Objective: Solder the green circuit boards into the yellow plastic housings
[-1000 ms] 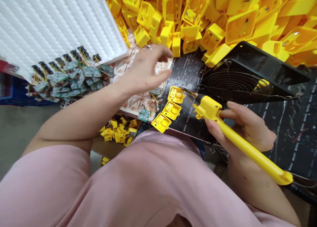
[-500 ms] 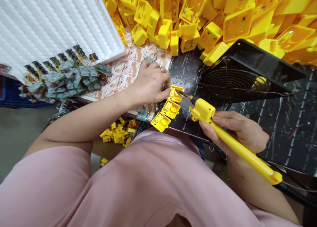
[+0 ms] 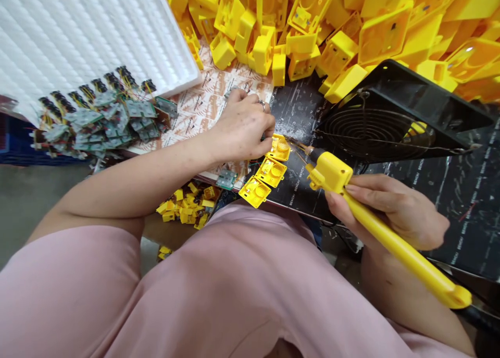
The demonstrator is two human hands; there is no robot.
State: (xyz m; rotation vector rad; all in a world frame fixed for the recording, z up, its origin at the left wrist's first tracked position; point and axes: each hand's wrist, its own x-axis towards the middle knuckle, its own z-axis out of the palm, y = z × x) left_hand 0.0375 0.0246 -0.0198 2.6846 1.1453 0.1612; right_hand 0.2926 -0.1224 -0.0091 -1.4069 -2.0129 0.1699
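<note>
My right hand [image 3: 406, 207] grips a yellow soldering iron [image 3: 390, 238] with a boxy front housing. Its tip and a thin guide tube point left, just right of the top one of three small yellow cases [image 3: 280, 147]. At that case's left edge is my left hand [image 3: 248, 126], wearing a ring, with fingers curled and pressed together. What those fingers hold is hidden. The middle yellow case [image 3: 271, 172] and the bottom yellow case [image 3: 254, 191] lie open side up in a slanting row towards me. A small circuit board [image 3: 226, 179] with wires lies left of them.
A black framed fan [image 3: 375, 123] stands at right on the black table [image 3: 464, 217]. Behind is a big heap of yellow housings [image 3: 304, 14]. At left, wired circuit boards [image 3: 105, 121] are piled beside a white foam sheet [image 3: 97, 29]. Small yellow parts [image 3: 187, 204] lie below the table edge.
The soldering iron in my right hand has drawn back to the right, its tip moving off the top case. My left hand has shifted slightly right and stays beside that case.
</note>
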